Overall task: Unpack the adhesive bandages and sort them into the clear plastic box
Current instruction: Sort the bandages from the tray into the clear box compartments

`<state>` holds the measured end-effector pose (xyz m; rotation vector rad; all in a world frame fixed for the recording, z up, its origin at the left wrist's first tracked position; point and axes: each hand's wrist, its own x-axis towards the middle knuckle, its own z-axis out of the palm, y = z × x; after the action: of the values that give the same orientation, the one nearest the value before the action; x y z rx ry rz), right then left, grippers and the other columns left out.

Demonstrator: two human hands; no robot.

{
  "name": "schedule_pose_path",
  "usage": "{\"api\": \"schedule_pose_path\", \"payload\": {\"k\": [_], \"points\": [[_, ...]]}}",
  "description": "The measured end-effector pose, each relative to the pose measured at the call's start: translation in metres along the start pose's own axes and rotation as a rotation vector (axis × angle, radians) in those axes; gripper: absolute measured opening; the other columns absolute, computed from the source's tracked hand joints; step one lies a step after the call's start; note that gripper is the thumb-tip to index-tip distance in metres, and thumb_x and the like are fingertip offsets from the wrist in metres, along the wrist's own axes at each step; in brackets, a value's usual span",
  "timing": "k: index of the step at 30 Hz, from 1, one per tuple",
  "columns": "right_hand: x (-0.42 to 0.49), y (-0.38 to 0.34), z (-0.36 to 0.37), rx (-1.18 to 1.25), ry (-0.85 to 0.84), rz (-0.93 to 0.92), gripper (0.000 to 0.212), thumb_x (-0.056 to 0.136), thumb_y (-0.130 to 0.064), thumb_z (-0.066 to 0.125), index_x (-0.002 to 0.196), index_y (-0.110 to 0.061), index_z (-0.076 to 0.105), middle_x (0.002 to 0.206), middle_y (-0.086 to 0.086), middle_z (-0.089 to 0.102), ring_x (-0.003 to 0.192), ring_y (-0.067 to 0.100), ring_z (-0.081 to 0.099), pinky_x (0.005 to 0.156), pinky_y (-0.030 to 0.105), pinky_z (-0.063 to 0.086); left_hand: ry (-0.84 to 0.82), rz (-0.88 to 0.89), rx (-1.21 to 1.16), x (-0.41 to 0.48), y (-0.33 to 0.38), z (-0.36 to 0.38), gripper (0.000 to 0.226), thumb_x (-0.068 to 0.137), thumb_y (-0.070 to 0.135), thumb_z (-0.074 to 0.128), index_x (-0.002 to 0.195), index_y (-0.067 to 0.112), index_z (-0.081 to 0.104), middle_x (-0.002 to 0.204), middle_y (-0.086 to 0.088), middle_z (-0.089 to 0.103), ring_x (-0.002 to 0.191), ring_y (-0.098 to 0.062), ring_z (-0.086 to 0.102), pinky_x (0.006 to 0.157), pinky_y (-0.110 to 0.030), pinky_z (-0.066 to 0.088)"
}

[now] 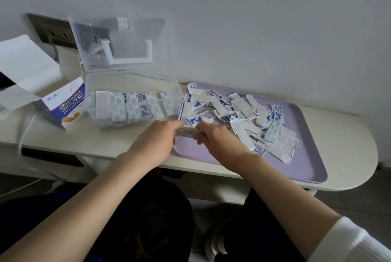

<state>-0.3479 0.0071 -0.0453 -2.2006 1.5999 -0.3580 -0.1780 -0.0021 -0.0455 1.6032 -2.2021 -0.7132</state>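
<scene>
A small stack of wrapped bandages (187,131) is pinched between my left hand (157,139) and my right hand (215,138), held over the near left corner of the lilac tray (304,164). A loose heap of white-and-blue wrapped bandages (243,117) covers the tray's middle. The clear plastic box (135,84) stands left of the tray with its lid (118,43) propped open against the wall. Several upright rows of bandages (131,107) fill the box's front part.
An opened blue-and-white bandage carton (67,105) lies left of the box, with white flaps (25,67) behind it. A wall socket with a cable (53,33) sits at the back left. The table's rounded edge (359,168) ends at the right.
</scene>
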Motion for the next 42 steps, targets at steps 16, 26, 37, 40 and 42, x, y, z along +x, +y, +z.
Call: {"api": "schedule_pose_path", "payload": {"k": [16,26,37,40,42], "points": [[0.016,-0.045,-0.004,0.537,-0.028,0.025,0.027,0.099,-0.012,0.041,0.082,-0.005,0.059,0.066,-0.001,0.063,0.055,0.014,0.057,0.066,0.028,0.053,0.342,-0.071,-0.278,-0.020,-0.013,-0.050,0.009,0.096,0.022,0.046,0.089,0.015,0.045,0.072,0.005,0.062,0.052,-0.021,0.062,0.063,-0.043,0.054],[0.031,-0.077,0.018,0.318,0.100,-0.150,0.012,0.091,-0.020,0.057,0.082,-0.019,0.049,0.063,-0.004,0.052,0.060,0.013,0.048,0.067,0.028,0.042,0.360,-0.037,-0.155,-0.032,-0.031,-0.071,0.006,0.092,0.025,0.057,0.087,0.026,0.052,0.078,0.001,0.063,0.078,-0.023,0.062,0.074,-0.042,0.051],[0.054,-0.100,0.010,0.422,0.219,-0.178,0.034,0.086,-0.016,0.064,0.056,-0.011,0.049,0.051,-0.004,0.038,0.050,0.006,0.032,0.049,0.011,0.027,0.485,0.111,-0.108,-0.031,-0.043,-0.095,0.005,0.092,0.021,0.056,0.095,0.018,0.055,0.080,0.006,0.058,0.077,-0.018,0.058,0.073,-0.043,0.049],[0.072,-0.097,0.000,0.398,0.279,-0.139,0.047,0.087,-0.015,0.063,0.047,-0.019,0.039,0.044,-0.005,0.034,0.045,0.003,0.031,0.048,0.012,0.024,0.487,0.057,0.004,-0.029,-0.057,-0.100,0.017,0.093,0.018,0.054,0.109,0.014,0.053,0.101,0.002,0.058,0.096,-0.021,0.054,0.087,-0.043,0.042],[0.089,-0.089,-0.008,0.382,0.327,-0.089,0.042,0.086,-0.017,0.063,0.050,-0.008,0.043,0.045,-0.002,0.039,0.050,0.005,0.039,0.053,0.021,0.028,0.414,-0.015,0.138,-0.027,-0.069,-0.102,0.016,0.093,0.021,0.052,0.108,0.016,0.054,0.109,0.001,0.057,0.105,-0.021,0.050,0.092,-0.040,0.038]]}}
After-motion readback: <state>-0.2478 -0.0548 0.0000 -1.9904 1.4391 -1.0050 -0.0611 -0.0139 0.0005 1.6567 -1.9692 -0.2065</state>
